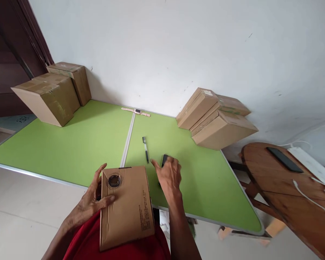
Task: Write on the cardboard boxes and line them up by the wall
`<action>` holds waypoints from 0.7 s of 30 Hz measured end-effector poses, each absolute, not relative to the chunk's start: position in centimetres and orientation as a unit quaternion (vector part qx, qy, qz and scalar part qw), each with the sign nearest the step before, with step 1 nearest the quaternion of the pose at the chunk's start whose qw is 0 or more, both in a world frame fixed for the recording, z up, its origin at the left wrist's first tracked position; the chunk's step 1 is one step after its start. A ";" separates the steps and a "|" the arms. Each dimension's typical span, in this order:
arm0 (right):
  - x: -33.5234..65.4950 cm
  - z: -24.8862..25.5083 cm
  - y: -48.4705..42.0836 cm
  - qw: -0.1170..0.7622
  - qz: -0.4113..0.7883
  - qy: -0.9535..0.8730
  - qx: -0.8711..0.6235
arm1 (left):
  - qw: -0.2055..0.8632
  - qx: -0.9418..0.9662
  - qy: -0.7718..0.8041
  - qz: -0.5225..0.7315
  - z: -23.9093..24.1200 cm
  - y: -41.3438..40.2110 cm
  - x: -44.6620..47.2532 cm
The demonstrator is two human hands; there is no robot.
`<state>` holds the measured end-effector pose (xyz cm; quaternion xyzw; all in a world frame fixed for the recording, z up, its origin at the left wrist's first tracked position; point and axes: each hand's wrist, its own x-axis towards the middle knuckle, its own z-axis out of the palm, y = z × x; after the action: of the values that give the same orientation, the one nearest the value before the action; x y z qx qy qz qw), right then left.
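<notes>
A brown cardboard box (127,206) with a round hole near its upper left corner and small dark print leans against my red clothing. My left hand (94,200) grips its left side, thumb across the front face and the other fingers partly hidden behind. My right hand (170,177) is over a dark phone-like object (164,159) on the green table (92,144), covering most of it. Its thumb stands apart from the bent fingers; whether the fingertips touch that object is hidden. Just left of this hand lies a black-and-clear pen (145,150).
A watch with a pink strap (138,111) lies by the wall. Cardboard boxes stand at the back left (56,94) and lean at the right (219,117). A wooden table (276,184) at the right carries a dark phone (284,159) and a white power strip (311,166).
</notes>
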<state>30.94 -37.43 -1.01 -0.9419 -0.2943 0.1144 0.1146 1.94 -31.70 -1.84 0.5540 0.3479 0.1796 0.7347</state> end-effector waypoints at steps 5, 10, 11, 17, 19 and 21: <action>30.4 -2.0 -41.8 0.110 0.134 -0.209 -0.962 | 0.738 0.557 0.336 0.181 -2.2 -31.6 2.1; 32.3 -2.9 -42.4 0.192 0.166 -0.183 -0.950 | 0.723 0.569 0.352 0.172 -2.1 -31.6 1.4; 32.7 -3.1 -42.6 0.215 0.175 -0.175 -0.945 | 0.724 0.565 0.357 0.171 -2.1 -31.6 1.4; 34.4 -5.0 -45.1 0.415 0.280 -0.116 -0.858 | 0.730 0.554 0.365 0.165 -1.7 -31.5 1.9; 34.5 -5.2 -46.0 0.486 0.323 -0.102 -0.805 | 0.727 0.556 0.370 0.160 -1.6 -31.5 2.0; 34.0 -4.9 -46.9 0.542 0.367 -0.096 -0.750 | 0.721 0.558 0.379 0.160 -1.6 -31.5 2.0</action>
<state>34.03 -46.92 -4.91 -0.7497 -0.0961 0.3671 0.5421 1.96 -31.48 -1.59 0.5580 0.3791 0.1604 0.7205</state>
